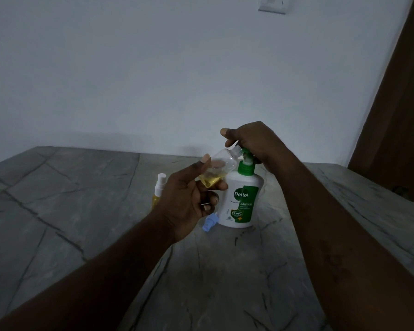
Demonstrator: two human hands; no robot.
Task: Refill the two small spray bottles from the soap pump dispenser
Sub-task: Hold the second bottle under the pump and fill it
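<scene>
The left hand (pixel 187 201) is holding a small clear bottle (pixel 221 163) between thumb and fingers. The bottle is tilting, with its open neck touching the green spout (pixel 245 154) of the dispenser (pixel 243 201). The right hand (pixel 253 142) is curling over the dispenser's top. A little yellow liquid is sitting in the bottle's low end. The white dispenser, standing on the table (pixel 81 187), is showing "Dettol", "ORIGINAL" and "99.99%". A second bottle (pixel 158 187) is standing behind the left hand, and a blue cap (pixel 210 222) is lying beside the dispenser.

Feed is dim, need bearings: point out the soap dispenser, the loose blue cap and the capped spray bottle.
soap dispenser (pixel 232 183): head view, white shoulder.
blue cap (pixel 210 222): head view, its middle.
capped spray bottle (pixel 160 185): head view, white sprayer top.
</scene>
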